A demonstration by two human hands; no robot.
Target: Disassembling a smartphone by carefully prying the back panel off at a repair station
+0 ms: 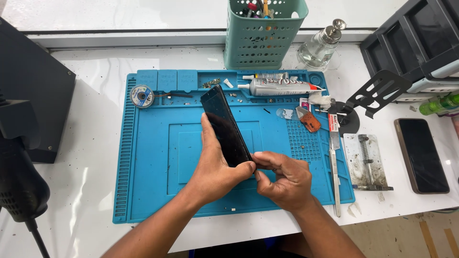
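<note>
Your left hand [215,165] was clamped around a slim black glass-faced phone [225,125], held on edge above the blue silicone work mat [153,157]. Its long axis ran from your palm up and away toward the green perforated basket [263,36]. Your right hand [283,179], fingertips pinched together, met the phone's near lower corner, just beside your left thumb.

Your two hands hold a phone [224,125] over the mat's [153,191] middle. Behind it lies a glue tube [279,87]; a basket [263,33] stands beyond. Right of the mat lies another phone [421,155].
</note>
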